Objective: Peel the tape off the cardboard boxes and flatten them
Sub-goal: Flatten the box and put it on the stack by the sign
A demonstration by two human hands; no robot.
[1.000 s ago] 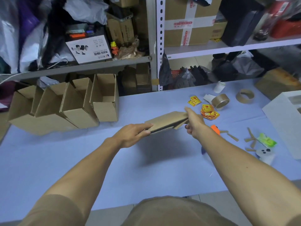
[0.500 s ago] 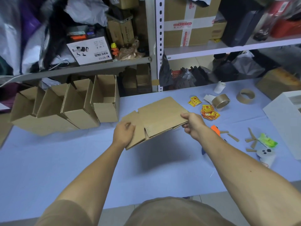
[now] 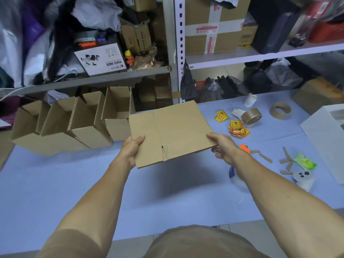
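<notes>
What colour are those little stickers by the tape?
Yellow with red print, the stickers; head view.

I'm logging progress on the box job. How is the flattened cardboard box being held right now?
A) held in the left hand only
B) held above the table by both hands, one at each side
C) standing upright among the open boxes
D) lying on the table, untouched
B: the left hand and right hand each grip a side edge of the flattened cardboard box, which casts a shadow on the table below.

Toward my surface's (image 3: 55, 192) right edge lie two tape rolls (image 3: 251, 116), yellow stickers (image 3: 237, 128), a green packet (image 3: 306, 162) and a white controller (image 3: 303, 178), with a white printed box (image 3: 101, 59) on the shelf (image 3: 93, 81) beyond its far edge.
</notes>
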